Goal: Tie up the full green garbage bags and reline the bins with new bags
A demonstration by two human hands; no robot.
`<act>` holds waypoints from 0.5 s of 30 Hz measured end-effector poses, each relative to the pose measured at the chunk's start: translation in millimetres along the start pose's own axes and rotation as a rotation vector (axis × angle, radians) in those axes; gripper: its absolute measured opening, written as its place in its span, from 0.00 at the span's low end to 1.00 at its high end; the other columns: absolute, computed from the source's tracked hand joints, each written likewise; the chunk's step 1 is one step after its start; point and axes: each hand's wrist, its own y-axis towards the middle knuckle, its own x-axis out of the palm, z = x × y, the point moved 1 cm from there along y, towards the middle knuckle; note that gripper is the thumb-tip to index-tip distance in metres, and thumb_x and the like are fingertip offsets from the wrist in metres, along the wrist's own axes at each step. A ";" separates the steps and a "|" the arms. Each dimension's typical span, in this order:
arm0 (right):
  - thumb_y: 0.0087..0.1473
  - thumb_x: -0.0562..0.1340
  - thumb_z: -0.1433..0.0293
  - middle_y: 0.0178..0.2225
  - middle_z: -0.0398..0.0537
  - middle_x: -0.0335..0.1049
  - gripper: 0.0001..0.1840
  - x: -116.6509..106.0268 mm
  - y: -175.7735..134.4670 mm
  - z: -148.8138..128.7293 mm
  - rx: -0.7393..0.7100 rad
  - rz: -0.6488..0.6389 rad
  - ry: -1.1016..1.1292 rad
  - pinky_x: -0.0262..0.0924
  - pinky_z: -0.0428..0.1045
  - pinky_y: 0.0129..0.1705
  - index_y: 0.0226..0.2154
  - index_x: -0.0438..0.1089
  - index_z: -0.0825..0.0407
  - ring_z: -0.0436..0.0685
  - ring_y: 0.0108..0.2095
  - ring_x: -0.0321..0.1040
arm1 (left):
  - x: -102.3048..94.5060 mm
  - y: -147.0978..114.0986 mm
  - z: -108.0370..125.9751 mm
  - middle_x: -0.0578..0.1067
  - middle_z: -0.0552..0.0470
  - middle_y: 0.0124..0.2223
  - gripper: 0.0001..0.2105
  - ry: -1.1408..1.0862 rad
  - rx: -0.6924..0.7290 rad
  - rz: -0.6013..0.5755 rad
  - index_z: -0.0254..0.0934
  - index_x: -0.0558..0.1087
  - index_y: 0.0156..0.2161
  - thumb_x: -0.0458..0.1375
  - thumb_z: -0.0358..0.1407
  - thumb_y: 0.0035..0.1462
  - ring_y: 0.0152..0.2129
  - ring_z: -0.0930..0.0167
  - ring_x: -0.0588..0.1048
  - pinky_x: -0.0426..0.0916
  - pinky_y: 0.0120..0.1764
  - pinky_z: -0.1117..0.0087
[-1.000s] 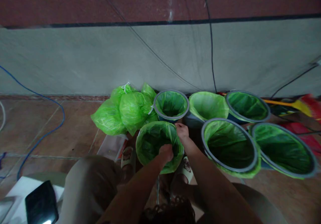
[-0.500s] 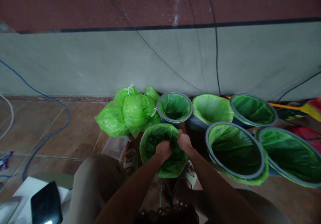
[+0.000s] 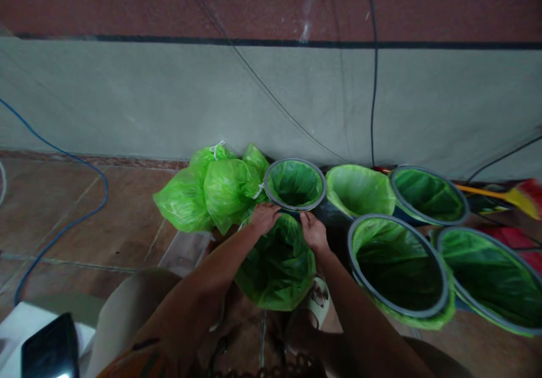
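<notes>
Between my feet stands a bin lined with a green trash bag [image 3: 275,271], its mouth facing up and the bag folded over the rim. My left hand [image 3: 265,218] is at the far left of that rim, fingers closed over the bag's edge. On the far right side, my right hand [image 3: 314,231] pinches the same edge, thumb and fingers together. Just beyond both hands is a smaller lined bin with a grey ring [image 3: 295,206]. The fingertips are partly hidden in shadow and by the rim.
Tied green bags [image 3: 228,192] lie to the left by the wall, near a clear plastic box [image 3: 186,251]. Several lined bins, including a grey-ringed one [image 3: 398,307], stand to the right. A blue cable [image 3: 63,234] crosses the floor. A phone [image 3: 49,347] lies at lower left.
My left hand has moved from inside the bin up to its far rim. My right hand has stayed close to the rim, shifting slightly. The view has turned a little.
</notes>
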 end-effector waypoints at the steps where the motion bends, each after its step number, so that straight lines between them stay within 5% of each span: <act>1: 0.66 0.45 0.60 0.47 0.54 0.76 0.24 1.8 3.7 -0.4 -0.022 -0.053 -0.036 0.61 0.48 0.48 0.47 0.71 0.53 0.58 0.46 0.72 | 2.2 1.2 -3.3 0.77 0.46 0.47 0.15 0.010 0.030 -0.037 0.40 0.73 0.52 0.51 0.39 0.65 0.45 0.64 0.74 0.67 0.51 0.62; 7: 0.66 0.48 0.63 0.41 0.52 0.77 0.18 21.4 4.6 7.0 -0.088 -0.310 -0.306 0.58 0.46 0.40 0.48 0.69 0.52 0.56 0.40 0.73 | 13.2 3.2 -23.3 0.79 0.48 0.47 0.13 0.002 0.089 -0.177 0.40 0.73 0.50 0.51 0.38 0.65 0.45 0.67 0.76 0.69 0.49 0.68; 15: 0.64 0.54 0.66 0.34 0.50 0.77 0.12 18.4 -5.1 6.1 0.038 -0.275 -0.353 0.55 0.45 0.34 0.47 0.66 0.53 0.54 0.33 0.72 | 8.6 -0.7 -29.4 0.79 0.47 0.47 0.14 -0.025 0.028 -0.210 0.40 0.72 0.50 0.51 0.40 0.65 0.47 0.65 0.77 0.69 0.51 0.67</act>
